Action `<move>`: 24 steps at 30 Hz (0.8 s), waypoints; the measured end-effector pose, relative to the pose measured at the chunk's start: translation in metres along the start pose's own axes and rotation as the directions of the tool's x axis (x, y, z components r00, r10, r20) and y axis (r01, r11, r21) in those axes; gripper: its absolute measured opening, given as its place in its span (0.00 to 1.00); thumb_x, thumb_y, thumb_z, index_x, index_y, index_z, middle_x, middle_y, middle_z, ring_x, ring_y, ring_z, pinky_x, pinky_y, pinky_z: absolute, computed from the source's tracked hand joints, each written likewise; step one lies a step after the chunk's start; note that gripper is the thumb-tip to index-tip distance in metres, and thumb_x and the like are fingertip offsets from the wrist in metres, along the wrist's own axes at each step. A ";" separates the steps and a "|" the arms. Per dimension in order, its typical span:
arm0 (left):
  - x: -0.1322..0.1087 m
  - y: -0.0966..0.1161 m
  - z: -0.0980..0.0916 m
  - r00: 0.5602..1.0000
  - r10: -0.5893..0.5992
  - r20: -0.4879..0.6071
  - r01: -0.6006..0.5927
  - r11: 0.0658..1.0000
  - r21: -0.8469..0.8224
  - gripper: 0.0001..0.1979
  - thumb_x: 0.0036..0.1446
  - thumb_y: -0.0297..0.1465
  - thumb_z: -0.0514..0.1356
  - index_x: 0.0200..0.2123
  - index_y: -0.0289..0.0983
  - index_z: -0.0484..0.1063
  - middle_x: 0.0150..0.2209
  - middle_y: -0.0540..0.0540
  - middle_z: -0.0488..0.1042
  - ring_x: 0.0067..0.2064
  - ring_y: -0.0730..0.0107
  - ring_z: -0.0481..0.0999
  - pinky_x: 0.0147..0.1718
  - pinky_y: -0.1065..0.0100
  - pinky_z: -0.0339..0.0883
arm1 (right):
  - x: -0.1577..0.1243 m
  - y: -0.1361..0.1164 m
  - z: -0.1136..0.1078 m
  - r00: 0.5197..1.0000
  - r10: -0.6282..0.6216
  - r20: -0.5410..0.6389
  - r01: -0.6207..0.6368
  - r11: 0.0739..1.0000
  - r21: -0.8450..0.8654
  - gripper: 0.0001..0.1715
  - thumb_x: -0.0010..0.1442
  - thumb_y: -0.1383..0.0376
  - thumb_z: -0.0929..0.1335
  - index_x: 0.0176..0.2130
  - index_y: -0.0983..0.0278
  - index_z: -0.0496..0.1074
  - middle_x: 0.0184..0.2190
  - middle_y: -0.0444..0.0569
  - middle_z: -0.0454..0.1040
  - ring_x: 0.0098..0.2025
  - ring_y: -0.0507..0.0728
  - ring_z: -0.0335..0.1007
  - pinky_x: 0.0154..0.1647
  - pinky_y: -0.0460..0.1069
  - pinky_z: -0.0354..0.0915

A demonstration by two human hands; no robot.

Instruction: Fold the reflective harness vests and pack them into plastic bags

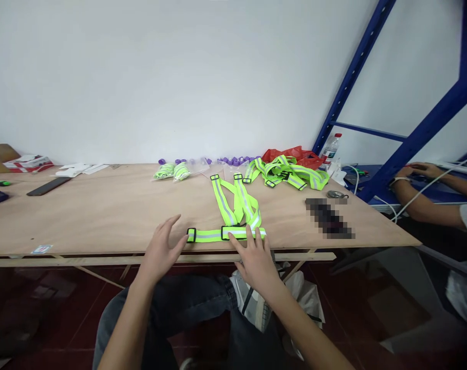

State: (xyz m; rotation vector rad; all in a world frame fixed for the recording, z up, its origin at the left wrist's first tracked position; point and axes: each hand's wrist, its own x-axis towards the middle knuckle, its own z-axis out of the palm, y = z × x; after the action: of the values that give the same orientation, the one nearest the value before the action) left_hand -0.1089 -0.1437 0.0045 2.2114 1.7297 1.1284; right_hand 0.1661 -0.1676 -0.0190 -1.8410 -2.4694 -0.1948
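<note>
A neon-yellow reflective strap harness (pixel 208 235) with grey stripes and black buckles lies near the table's front edge. Its waist strap runs sideways, while two shoulder straps stretch back across the wood. My right hand (pixel 256 259) rests with spread fingers on the right part of the waist strap. At the strap's left end, my left hand (pixel 161 253) is open, thumb close beside the end buckle (pixel 191 235); whether it touches is unclear. Behind, a heap of similar straps (pixel 285 172) lies loosely tangled.
Bagged folded straps (pixel 171 170) and purple rolls (pixel 233 161) lie along the wall. A red bag (pixel 295 153), a bottle (pixel 331 149) and a blue rack post (pixel 349 77) stand right. Another person's hands (pixel 414 172) are beyond it. A dark flat bar (pixel 49 186) lies left.
</note>
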 end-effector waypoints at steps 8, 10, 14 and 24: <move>0.004 -0.038 0.008 0.942 -0.025 0.334 0.033 0.999 -0.017 0.33 0.59 0.50 0.60 0.64 0.43 0.66 0.66 0.42 0.63 0.69 0.49 0.56 0.67 0.48 0.51 | -0.001 0.000 0.005 0.999 0.015 -0.030 -0.015 1.000 0.006 0.48 0.62 0.55 0.70 0.72 0.45 0.45 0.74 0.57 0.44 0.71 0.79 0.43 0.65 0.70 0.47; 0.008 -0.027 0.007 0.939 -0.012 0.345 0.061 0.989 -0.133 0.31 0.59 0.49 0.61 0.62 0.42 0.67 0.65 0.42 0.65 0.68 0.52 0.60 0.66 0.51 0.53 | -0.001 0.001 0.008 0.999 0.006 -0.050 -0.005 1.000 0.010 0.47 0.62 0.55 0.70 0.72 0.45 0.45 0.73 0.57 0.45 0.71 0.79 0.44 0.65 0.70 0.48; 0.013 -0.012 0.003 0.928 -0.032 0.372 0.161 0.933 -0.322 0.25 0.60 0.45 0.61 0.57 0.40 0.71 0.58 0.42 0.73 0.60 0.55 0.69 0.62 0.55 0.60 | -0.001 0.002 0.015 0.997 0.004 -0.083 -0.002 1.000 0.015 0.48 0.62 0.55 0.70 0.72 0.45 0.45 0.73 0.57 0.46 0.71 0.78 0.45 0.65 0.70 0.49; 0.021 -0.015 -0.001 0.912 0.050 0.407 0.027 0.983 -0.182 0.23 0.58 0.43 0.62 0.55 0.44 0.73 0.47 0.44 0.77 0.49 0.56 0.75 0.51 0.59 0.69 | -0.002 0.001 0.015 0.994 0.020 -0.109 -0.016 0.999 0.038 0.46 0.62 0.56 0.71 0.71 0.45 0.48 0.72 0.56 0.49 0.71 0.80 0.44 0.65 0.71 0.49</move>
State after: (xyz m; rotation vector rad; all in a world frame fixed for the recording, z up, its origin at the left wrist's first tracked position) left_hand -0.1199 -0.1210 0.0079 2.1513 1.3806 0.7173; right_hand 0.1676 -0.1670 -0.0338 -1.7877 -2.3665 -0.2410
